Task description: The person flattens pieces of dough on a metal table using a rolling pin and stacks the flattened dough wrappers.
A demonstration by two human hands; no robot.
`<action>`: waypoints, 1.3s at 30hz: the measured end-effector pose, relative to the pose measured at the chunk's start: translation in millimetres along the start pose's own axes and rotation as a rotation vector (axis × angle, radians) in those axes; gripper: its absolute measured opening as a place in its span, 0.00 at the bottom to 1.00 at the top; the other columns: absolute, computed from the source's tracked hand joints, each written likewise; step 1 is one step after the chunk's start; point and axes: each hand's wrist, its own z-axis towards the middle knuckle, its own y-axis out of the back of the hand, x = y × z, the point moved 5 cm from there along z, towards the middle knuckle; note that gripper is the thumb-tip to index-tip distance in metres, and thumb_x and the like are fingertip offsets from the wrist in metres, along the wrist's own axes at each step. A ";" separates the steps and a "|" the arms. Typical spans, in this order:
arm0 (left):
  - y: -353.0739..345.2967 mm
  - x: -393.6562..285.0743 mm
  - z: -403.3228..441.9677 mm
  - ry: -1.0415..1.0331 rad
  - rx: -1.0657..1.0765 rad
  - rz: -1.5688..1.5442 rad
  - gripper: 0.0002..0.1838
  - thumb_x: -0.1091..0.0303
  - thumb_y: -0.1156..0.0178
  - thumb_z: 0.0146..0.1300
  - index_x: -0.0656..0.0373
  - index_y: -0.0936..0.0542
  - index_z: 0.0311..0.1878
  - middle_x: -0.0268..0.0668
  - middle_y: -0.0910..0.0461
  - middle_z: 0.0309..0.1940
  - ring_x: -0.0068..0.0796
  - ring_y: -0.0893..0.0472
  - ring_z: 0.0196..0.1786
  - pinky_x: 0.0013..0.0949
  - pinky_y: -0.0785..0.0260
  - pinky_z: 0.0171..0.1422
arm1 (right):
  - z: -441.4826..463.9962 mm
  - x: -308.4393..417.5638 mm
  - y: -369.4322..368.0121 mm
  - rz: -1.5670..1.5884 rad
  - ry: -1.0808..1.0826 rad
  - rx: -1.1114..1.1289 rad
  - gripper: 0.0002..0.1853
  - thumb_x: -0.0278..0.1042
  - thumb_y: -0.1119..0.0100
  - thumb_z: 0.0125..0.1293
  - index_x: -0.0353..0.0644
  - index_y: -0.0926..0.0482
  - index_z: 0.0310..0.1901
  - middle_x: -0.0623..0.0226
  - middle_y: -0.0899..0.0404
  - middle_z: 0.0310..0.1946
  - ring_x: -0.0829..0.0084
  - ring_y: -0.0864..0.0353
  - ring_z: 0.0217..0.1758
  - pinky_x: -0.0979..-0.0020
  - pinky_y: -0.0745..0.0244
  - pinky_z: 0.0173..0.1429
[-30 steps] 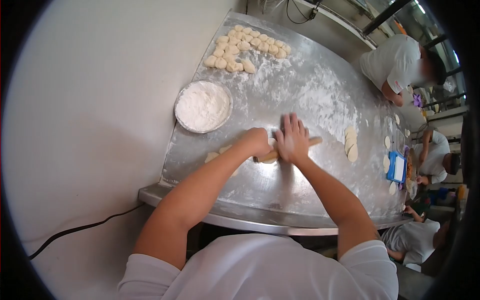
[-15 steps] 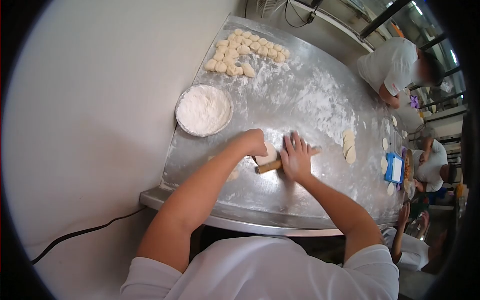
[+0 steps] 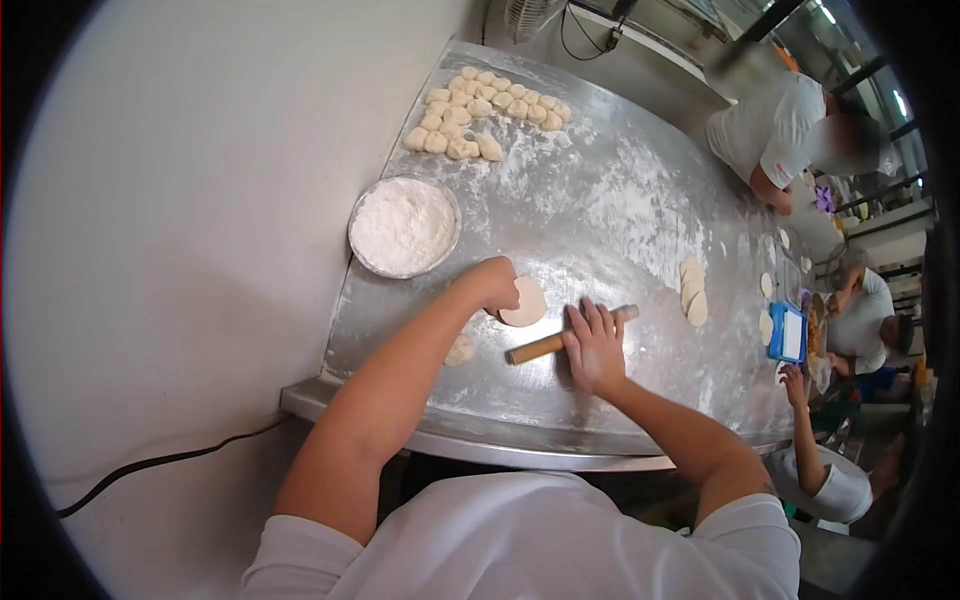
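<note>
My left hand [image 3: 494, 284] is closed on the left edge of a thin round dough wrapper [image 3: 524, 304], which lies flat on the floured metal table [image 3: 590, 395]. Just nearer to me and to the right is a wooden rolling pin [image 3: 540, 348], lying at a slant. Across the pin rests my right hand [image 3: 598, 345], palm down, its fingers stretched out and spread. The pin does not touch the wrapper. Partly hidden by my left forearm, some flattened dough [image 3: 460, 350] sits on the table.
A bowl of flour [image 3: 405, 227] stands by the wall at left. Several dough balls [image 3: 480, 105] lie at the far left, and overlapping wrappers [image 3: 693, 293] at right. Beyond are a blue tray [image 3: 787, 333] and co-workers, one bending over the table [image 3: 770, 130].
The rolling pin and my right hand have moved slightly toward me, off the wrapper. More of the wrapper shows. At lower right a co-worker's arm has reached to the blue tray.
</note>
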 end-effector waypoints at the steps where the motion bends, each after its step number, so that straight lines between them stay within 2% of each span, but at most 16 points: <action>1: -1.1 1.3 1.3 0.016 0.029 0.063 0.20 0.56 0.31 0.69 0.67 0.09 0.49 0.56 0.09 0.46 0.54 0.09 0.46 0.47 0.17 0.55 | 23.7 1.5 -2.1 0.001 -0.052 -0.005 0.33 0.51 0.50 0.81 0.43 0.31 0.80 0.46 0.40 0.83 0.38 0.43 0.85 0.34 0.56 0.87; 4: 8.5 -15.3 -9.2 -0.072 -0.220 0.283 0.21 0.56 0.28 0.67 0.68 0.09 0.49 0.57 0.10 0.46 0.57 0.09 0.47 0.48 0.17 0.56 | 120.2 25.9 8.2 -0.020 -0.135 -0.142 0.33 0.51 0.48 0.80 0.39 0.31 0.79 0.43 0.39 0.83 0.41 0.38 0.83 0.42 0.45 0.85; 6: 15.8 -26.3 -19.8 -0.035 -0.272 0.356 0.21 0.55 0.26 0.66 0.67 0.09 0.49 0.57 0.10 0.46 0.57 0.10 0.49 0.49 0.18 0.58 | 165.9 28.7 8.0 0.024 -0.228 -0.275 0.34 0.52 0.47 0.80 0.34 0.29 0.76 0.43 0.37 0.82 0.44 0.37 0.83 0.44 0.45 0.85; 9: 16.6 -12.6 -13.5 -0.101 -0.330 0.371 0.22 0.54 0.24 0.64 0.65 0.08 0.47 0.56 0.10 0.44 0.56 0.10 0.50 0.50 0.19 0.59 | 159.2 19.7 8.0 0.264 -0.186 -0.343 0.36 0.54 0.44 0.77 0.32 0.30 0.76 0.43 0.36 0.81 0.45 0.38 0.83 0.41 0.47 0.85; 13: 28.0 -10.7 -15.6 -0.139 -0.270 0.315 0.22 0.53 0.23 0.63 0.66 0.09 0.45 0.56 0.10 0.44 0.55 0.10 0.47 0.49 0.20 0.57 | 29.9 5.4 -6.8 0.080 -0.036 -0.032 0.37 0.58 0.45 0.78 0.40 0.30 0.78 0.40 0.40 0.82 0.37 0.43 0.84 0.32 0.59 0.87; 14: 27.5 -14.6 -19.6 -0.138 -0.244 0.343 0.21 0.54 0.23 0.63 0.66 0.09 0.46 0.55 0.10 0.44 0.53 0.10 0.46 0.49 0.19 0.55 | 9.9 5.1 4.9 0.057 0.038 0.037 0.34 0.53 0.42 0.77 0.41 0.29 0.77 0.40 0.39 0.81 0.38 0.42 0.84 0.32 0.59 0.87; 16: 26.7 -27.6 -28.8 -0.144 -0.192 0.418 0.21 0.56 0.22 0.63 0.66 0.10 0.47 0.54 0.09 0.43 0.48 0.09 0.43 0.47 0.19 0.51 | -14.4 -3.5 21.5 -0.092 0.206 0.074 0.26 0.44 0.41 0.76 0.43 0.22 0.70 0.43 0.30 0.74 0.42 0.35 0.81 0.36 0.43 0.84; 19: 17.0 -35.2 -29.8 -0.113 -0.286 0.124 0.20 0.61 0.21 0.63 0.66 0.12 0.51 0.49 0.10 0.42 0.40 0.10 0.40 0.45 0.18 0.46 | -16.5 -11.8 28.7 -0.072 0.069 0.407 0.18 0.36 0.40 0.74 0.43 0.17 0.62 0.50 0.20 0.64 0.48 0.27 0.76 0.45 0.25 0.73; 20: 10.2 -40.8 -25.4 -0.109 -0.279 -0.003 0.20 0.63 0.21 0.63 0.67 0.13 0.52 0.47 0.10 0.42 0.39 0.10 0.41 0.44 0.18 0.44 | -18.0 -7.7 33.6 -0.033 0.070 0.419 0.15 0.33 0.42 0.73 0.43 0.14 0.57 0.54 0.17 0.58 0.49 0.18 0.69 0.50 0.17 0.64; 22: -10.8 -51.4 -16.4 -0.085 -0.242 -0.261 0.20 0.66 0.22 0.63 0.67 0.14 0.53 0.44 0.11 0.41 0.36 0.11 0.41 0.43 0.18 0.42 | -32.7 2.4 38.2 0.072 -0.073 0.526 0.14 0.33 0.41 0.73 0.41 0.12 0.55 0.50 0.15 0.58 0.49 0.13 0.63 0.51 0.16 0.63; 23: -29.6 -46.4 5.3 -0.095 -0.137 -0.341 0.21 0.67 0.23 0.64 0.69 0.14 0.56 0.45 0.10 0.44 0.39 0.10 0.44 0.43 0.18 0.47 | -40.0 11.7 38.5 0.095 -0.048 0.611 0.14 0.33 0.41 0.73 0.40 0.11 0.53 0.49 0.13 0.57 0.49 0.11 0.60 0.52 0.16 0.62; 24: -42.5 -63.1 9.9 -0.125 -0.082 -0.236 0.21 0.67 0.24 0.64 0.69 0.14 0.56 0.46 0.10 0.45 0.40 0.10 0.46 0.43 0.18 0.49 | -45.9 18.9 36.4 0.118 -0.018 0.694 0.14 0.33 0.41 0.72 0.40 0.10 0.52 0.48 0.11 0.55 0.49 0.09 0.57 0.52 0.15 0.62; 29: -133.6 -159.1 57.4 -0.384 0.131 0.165 0.22 0.65 0.24 0.63 0.69 0.12 0.56 0.51 0.09 0.48 0.41 0.10 0.50 0.42 0.19 0.57 | -63.8 36.9 18.1 0.194 0.017 0.823 0.15 0.30 0.38 0.68 0.37 0.09 0.52 0.48 0.09 0.54 0.52 0.09 0.58 0.53 0.15 0.62; 32: -178.9 -230.3 78.1 -0.398 0.206 -0.005 0.19 0.67 0.27 0.69 0.68 0.14 0.58 0.47 0.10 0.48 0.34 0.12 0.49 0.40 0.19 0.54 | -61.4 28.3 24.4 0.201 -0.068 0.792 0.20 0.32 0.41 0.72 0.41 0.14 0.62 0.49 0.15 0.63 0.53 0.14 0.67 0.54 0.21 0.71; 36: -193.9 -294.8 114.4 -0.262 0.241 -0.379 0.19 0.64 0.29 0.74 0.66 0.16 0.60 0.41 0.12 0.48 0.29 0.14 0.45 0.36 0.19 0.48 | -58.8 17.5 36.5 0.252 -0.119 0.699 0.19 0.32 0.39 0.69 0.39 0.12 0.58 0.48 0.13 0.60 0.52 0.13 0.65 0.55 0.19 0.68; 39: -163.1 -277.6 117.2 -0.265 0.017 -0.298 0.17 0.61 0.28 0.72 0.64 0.14 0.55 0.38 0.12 0.42 0.27 0.15 0.43 0.36 0.20 0.46 | -56.5 8.2 38.6 0.248 -0.149 0.657 0.17 0.32 0.34 0.65 0.37 0.09 0.53 0.48 0.10 0.56 0.52 0.10 0.61 0.55 0.16 0.63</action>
